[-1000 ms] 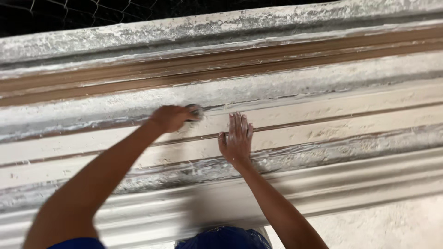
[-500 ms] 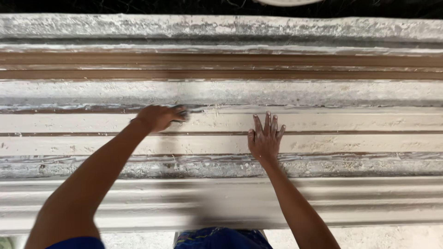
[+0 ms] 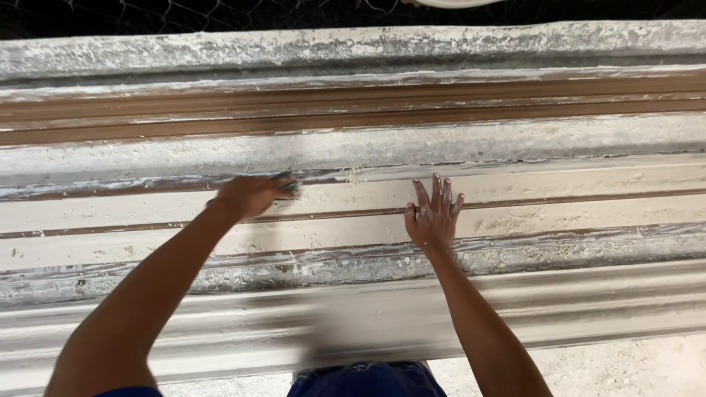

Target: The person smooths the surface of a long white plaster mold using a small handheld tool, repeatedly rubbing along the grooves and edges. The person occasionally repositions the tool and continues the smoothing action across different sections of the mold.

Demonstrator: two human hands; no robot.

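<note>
The left hand (image 3: 246, 195) is closed around a small dark pad (image 3: 288, 184), pressed against the long, white-dusted, ribbed plaster moulding (image 3: 559, 132). The right hand (image 3: 432, 217) lies flat on the moulding nearby, fingers spread.

A single head-worn camera looks steeply down and forward, close over a long ribbed moulding (image 3: 515, 140) that runs left to right across the frame; both forearms enter from below. The dark top strip is possibly wire mesh.
</note>
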